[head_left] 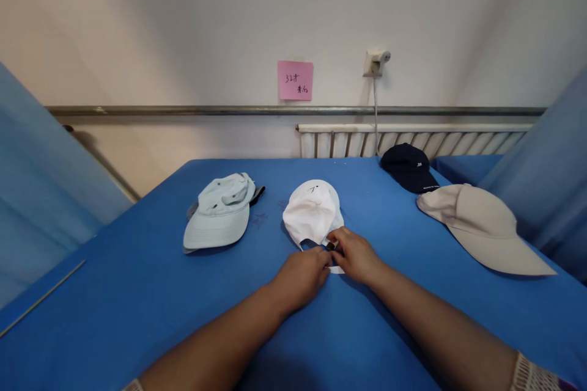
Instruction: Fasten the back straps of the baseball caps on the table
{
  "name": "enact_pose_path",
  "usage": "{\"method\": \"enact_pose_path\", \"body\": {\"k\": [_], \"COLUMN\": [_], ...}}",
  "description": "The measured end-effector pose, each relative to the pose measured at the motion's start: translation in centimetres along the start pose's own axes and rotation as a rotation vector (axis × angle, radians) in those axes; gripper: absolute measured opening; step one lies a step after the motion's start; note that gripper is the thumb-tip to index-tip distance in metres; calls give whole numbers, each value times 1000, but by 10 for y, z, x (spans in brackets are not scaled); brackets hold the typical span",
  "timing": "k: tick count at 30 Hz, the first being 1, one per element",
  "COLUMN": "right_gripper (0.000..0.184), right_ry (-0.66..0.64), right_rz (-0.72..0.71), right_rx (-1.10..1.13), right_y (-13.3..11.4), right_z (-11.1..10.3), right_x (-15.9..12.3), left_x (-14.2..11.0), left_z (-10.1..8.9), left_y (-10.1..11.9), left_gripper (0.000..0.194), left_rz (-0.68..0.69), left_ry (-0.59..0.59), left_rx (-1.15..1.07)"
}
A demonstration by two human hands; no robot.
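Observation:
A white baseball cap [310, 212] lies in the middle of the blue-covered table [151, 293], its back opening towards me. At that opening, my left hand [302, 278] is closed on the cap's back strap. My right hand [356, 253] pinches the strap by its dark metal buckle [330, 245], close against the left fingertips. A pale end of the strap [337, 269] sticks out below the fingers. The fingertips of both hands are partly hidden.
A light blue cap [220, 211] rests on something dark to the left. At the right are a navy cap [408, 166] and a beige cap [481, 223]. A thin stick [43, 298] lies at the left edge. Blue curtains [50, 177] hang on both sides; a radiator [353, 140] stands behind.

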State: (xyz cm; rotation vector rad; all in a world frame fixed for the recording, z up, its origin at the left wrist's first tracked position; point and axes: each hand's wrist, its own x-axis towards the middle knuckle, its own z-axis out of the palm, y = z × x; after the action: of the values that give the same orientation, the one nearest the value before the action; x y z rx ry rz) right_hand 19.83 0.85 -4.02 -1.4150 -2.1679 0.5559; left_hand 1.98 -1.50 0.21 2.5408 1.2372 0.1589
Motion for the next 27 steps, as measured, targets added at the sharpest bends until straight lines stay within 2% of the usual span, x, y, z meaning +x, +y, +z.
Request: {"method": "enact_pose_path", "body": {"k": [6, 12, 19, 23, 27], "right_gripper": [17, 11, 7, 9, 7], "right_ry": [-43, 8, 12, 21, 30], "right_rz": [-35, 75, 24, -40, -8], "right_rx": [48, 45, 106, 196, 217], "right_y": [4, 6, 4, 6, 10], "right_z": [-3, 3, 2, 3, 2], "right_x": [1, 6, 4, 2, 3], "left_x": [-2, -3, -4, -4, -3], "left_z": [-4, -10, -17, -15, -8], "left_y": [-7, -10, -15, -17, -14], "left_gripper": [13, 14, 19, 21, 24], "left_rz": [-46, -122, -209, -232, -211], "left_ry": [31, 33, 9, 47, 96], "left_rx": [-7, 33, 108, 85, -6]}}
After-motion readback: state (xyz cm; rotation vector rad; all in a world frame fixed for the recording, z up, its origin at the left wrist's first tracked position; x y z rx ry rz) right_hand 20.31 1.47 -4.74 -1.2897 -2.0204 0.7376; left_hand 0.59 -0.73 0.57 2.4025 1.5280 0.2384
